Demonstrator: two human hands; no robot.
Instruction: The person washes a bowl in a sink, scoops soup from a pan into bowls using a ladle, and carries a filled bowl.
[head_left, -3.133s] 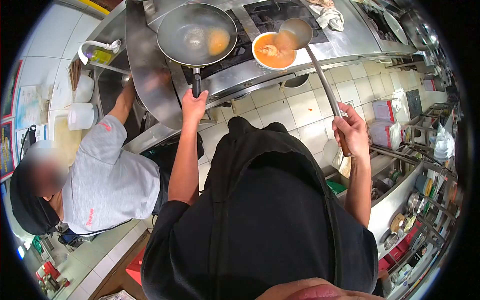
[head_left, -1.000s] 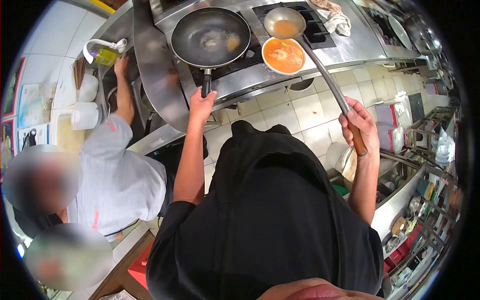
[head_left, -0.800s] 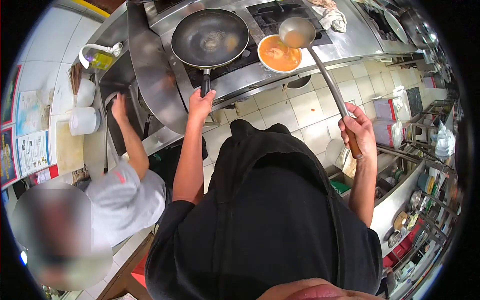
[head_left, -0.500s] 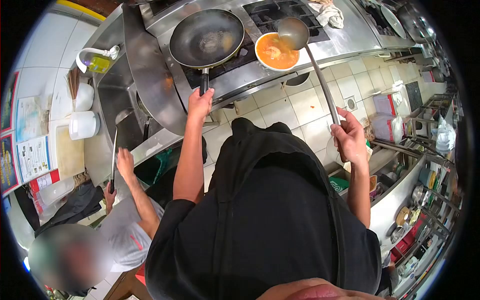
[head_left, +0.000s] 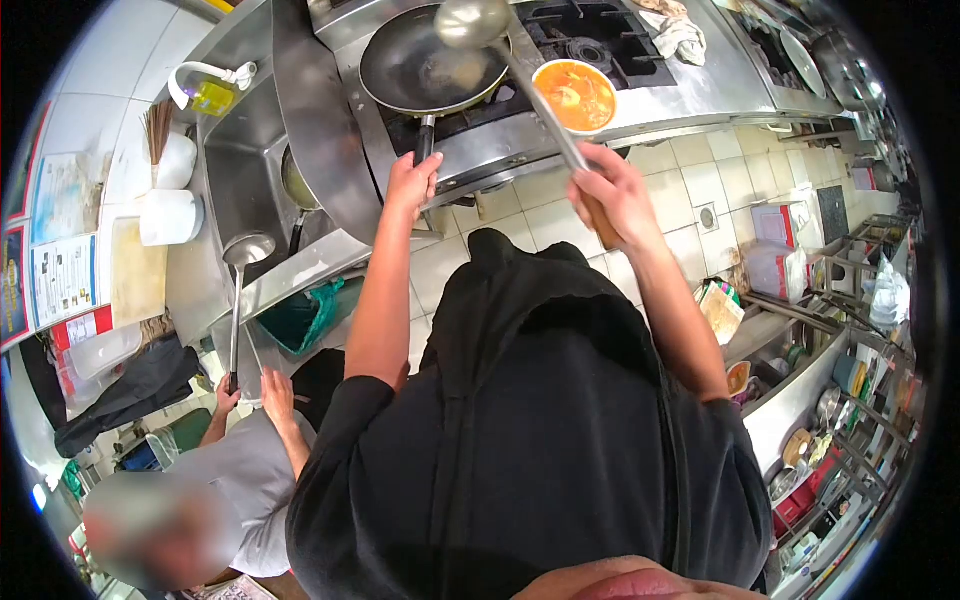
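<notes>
My left hand (head_left: 411, 182) is closed around the black handle of a dark frying pan (head_left: 420, 60), which rests on the stove. A light steamy smear shows on the pan's inside. With my right hand (head_left: 612, 195) I grip the wooden end of a long metal ladle (head_left: 545, 105). The ladle's bowl hangs over the right side of the pan; what it holds, if anything, I cannot make out. Right of the pan, a white bowl (head_left: 575, 97) of orange soup with pale chunks stands on the steel edge of the stove.
At the left, a co-worker (head_left: 240, 480) in grey holds another ladle (head_left: 238, 300) beside the sink (head_left: 235, 150). A second pan (head_left: 298, 185) lies in the sink. A crumpled cloth (head_left: 680, 35) is right of the burner (head_left: 590, 50). Shelves with containers line the right.
My right hand has moved left and the ladle's bowl has gone from the soup bowl to above the pan. The co-worker's ladle has lifted out of the sink. My view has shifted slightly.
</notes>
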